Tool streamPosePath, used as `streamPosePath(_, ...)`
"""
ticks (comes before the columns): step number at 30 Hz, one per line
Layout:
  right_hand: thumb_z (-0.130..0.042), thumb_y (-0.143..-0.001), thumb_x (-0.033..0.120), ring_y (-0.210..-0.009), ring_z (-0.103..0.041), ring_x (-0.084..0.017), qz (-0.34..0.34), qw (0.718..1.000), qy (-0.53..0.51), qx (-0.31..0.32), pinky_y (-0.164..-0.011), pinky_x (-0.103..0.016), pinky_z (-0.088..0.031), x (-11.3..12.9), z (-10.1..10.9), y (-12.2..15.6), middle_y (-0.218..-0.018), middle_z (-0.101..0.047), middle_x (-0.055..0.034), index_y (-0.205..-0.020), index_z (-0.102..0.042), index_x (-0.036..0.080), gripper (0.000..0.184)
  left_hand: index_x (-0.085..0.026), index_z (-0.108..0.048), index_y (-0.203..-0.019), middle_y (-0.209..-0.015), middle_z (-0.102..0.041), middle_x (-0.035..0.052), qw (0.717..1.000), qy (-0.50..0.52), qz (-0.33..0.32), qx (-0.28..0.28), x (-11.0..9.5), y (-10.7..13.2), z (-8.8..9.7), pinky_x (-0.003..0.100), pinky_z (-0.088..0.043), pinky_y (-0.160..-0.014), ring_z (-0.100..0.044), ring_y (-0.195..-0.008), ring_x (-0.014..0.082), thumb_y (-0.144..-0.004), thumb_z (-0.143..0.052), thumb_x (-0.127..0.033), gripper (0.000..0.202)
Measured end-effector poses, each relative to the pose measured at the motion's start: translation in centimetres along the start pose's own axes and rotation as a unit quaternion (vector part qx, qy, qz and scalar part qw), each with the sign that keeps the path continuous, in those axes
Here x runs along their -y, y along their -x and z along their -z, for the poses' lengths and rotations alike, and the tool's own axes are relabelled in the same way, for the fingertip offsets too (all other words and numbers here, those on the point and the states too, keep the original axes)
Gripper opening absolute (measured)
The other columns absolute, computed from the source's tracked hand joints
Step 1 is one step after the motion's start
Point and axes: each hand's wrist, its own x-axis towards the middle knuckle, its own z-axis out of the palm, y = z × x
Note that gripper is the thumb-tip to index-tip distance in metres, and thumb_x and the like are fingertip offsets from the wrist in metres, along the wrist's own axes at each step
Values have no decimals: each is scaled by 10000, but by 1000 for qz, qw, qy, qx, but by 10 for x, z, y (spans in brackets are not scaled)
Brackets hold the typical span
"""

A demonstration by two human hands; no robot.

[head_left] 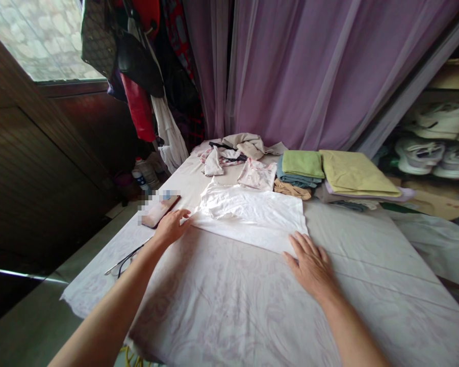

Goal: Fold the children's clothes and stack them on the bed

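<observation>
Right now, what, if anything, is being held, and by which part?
The left hand appears to pinch the white garment by its near left corner; the right hand rests on its right end.

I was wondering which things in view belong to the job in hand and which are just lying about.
Likely in the job:
white fabric garment, touched by the left hand and right hand
perhaps the folded green cloth and folded yellow cloth

Likely just lying about:
flat rectangular phone
thin dark object, possibly glasses
pale grey shoes
</observation>
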Motion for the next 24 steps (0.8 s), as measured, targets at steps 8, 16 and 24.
streamPosePath(8, -332, -958, 419, -1397, -348, -271, -2, 1000, -5, 6, -1083, -504, -305, 1, 2, 0, -1506, -441, -112, -1399, -487, 211, 512, -220, -676, -945, -914, -732, 66, 996, -28, 77, 29, -8, -9, 2, 307, -476, -726, -669, -884, 244, -905, -454, -342, 256)
streamPosePath(16, -340, -958, 417, -1392, -354, -268, 2, 1000, -8, -3, -1081, -498, -305, 0, 2, 0, -1496, -455, -112, -1394, -494, 218, 503, -212, -681, -979, -1034, -703, 82, 993, 9, -113, -42, -44, 0, -4, 382, -495, -909, -632, -998, 239, -865, -462, -176, 250)
streamPosePath(24, -351, -958, 408, -1396, -354, -272, 1, 1000, -13, -5, -1082, -510, -315, 3, 3, 1, -1497, -455, -112, -1393, -503, 217, 498, -209, -694, -891, -1134, -697, 96, 974, 139, -180, 1, -58, -4, -29, 387, -500, -958, -633, -1067, 220, -899, -463, -249, 235)
